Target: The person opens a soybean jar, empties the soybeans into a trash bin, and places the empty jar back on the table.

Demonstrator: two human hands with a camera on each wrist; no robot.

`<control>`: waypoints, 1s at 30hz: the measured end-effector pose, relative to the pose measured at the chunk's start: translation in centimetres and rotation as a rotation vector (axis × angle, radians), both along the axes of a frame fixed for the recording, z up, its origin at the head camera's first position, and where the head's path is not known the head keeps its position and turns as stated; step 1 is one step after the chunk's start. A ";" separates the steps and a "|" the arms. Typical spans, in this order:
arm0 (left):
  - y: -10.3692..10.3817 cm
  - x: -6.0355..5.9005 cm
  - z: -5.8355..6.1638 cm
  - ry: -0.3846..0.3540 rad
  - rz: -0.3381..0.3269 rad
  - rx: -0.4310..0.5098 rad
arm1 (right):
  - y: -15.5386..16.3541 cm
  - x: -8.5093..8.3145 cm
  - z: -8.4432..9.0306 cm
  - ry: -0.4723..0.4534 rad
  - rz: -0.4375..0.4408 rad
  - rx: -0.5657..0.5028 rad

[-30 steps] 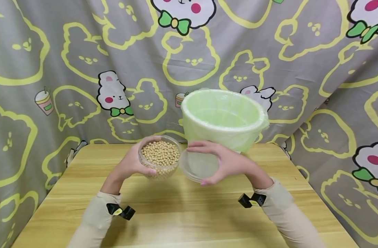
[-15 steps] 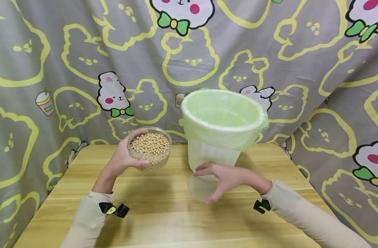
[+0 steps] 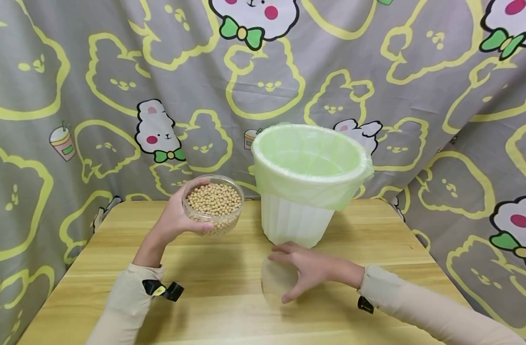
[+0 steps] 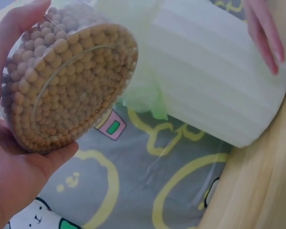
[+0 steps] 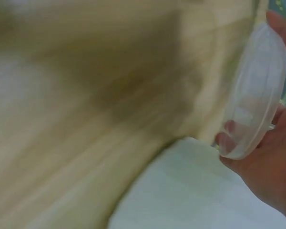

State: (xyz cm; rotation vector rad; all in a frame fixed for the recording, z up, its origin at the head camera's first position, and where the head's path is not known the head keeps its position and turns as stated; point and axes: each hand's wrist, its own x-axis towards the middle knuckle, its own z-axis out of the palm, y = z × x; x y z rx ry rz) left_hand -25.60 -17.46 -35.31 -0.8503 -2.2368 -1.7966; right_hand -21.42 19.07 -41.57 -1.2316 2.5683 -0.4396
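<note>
A clear round plastic jar (image 3: 213, 203) full of soybeans (image 3: 214, 199) is gripped in my left hand (image 3: 175, 215), thumb in front and fingers behind. It is raised over the table, mouth up and lidless; its bean-packed underside (image 4: 71, 90) shows in the left wrist view. My right hand (image 3: 306, 270) holds a translucent round lid (image 3: 278, 280) by its edge, thumb and fingers spread across it. In the right wrist view the lid (image 5: 257, 90) appears nearly edge-on. The right hand is low, in front of the bin's base.
A white bin (image 3: 295, 218) lined with a pale green bag (image 3: 306, 191) stands at the back of the wooden table (image 3: 220, 306), just behind my right hand. A printed grey curtain (image 3: 194, 86) hangs behind and beside the table.
My right hand has drawn the lid away from the jar, toward me and down. The left hand shifted left with the jar, then slightly back right.
</note>
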 end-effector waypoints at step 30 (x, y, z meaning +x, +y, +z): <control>0.4 -0.4 0.7 0.015 0.027 -0.001 | -0.1 0.0 -4.8 0.039 0.031 0.007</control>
